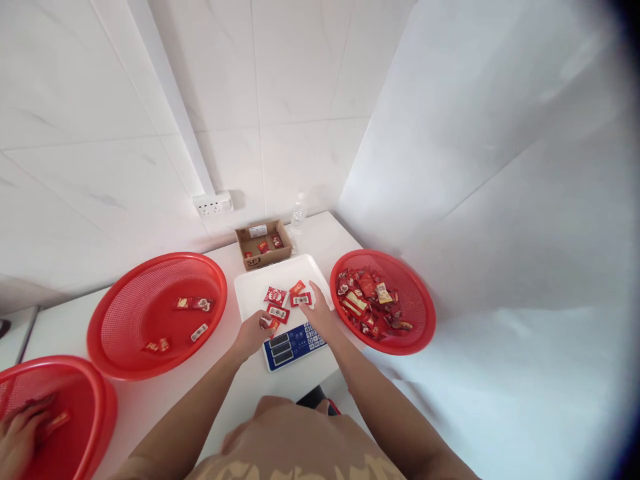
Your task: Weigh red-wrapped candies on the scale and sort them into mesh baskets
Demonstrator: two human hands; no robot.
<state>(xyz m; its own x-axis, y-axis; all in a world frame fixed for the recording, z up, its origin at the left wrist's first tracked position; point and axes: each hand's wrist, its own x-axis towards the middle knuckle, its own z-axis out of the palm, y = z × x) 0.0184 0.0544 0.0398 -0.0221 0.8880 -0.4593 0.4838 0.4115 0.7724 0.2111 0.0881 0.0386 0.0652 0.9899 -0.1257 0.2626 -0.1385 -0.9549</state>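
Observation:
On the white pan of a digital scale lie several small red snack packets, among them a red-and-white packet and two with pale labels. My left hand is at the pan's near left edge, fingers curled in on a small orange-red packet. Beside it lies a labelled red packet. My right hand is over the right side of the pan, its thumb and fingers apart. Its fingertips are at the right end of another labelled packet; whether they touch it is hard to tell.
Right of the scale stands a red basket heaped with packets. A second red basket with a few packets is on the left. At lower left, another person's hand reaches into a third basket. Behind are a cardboard box and a clear bottle.

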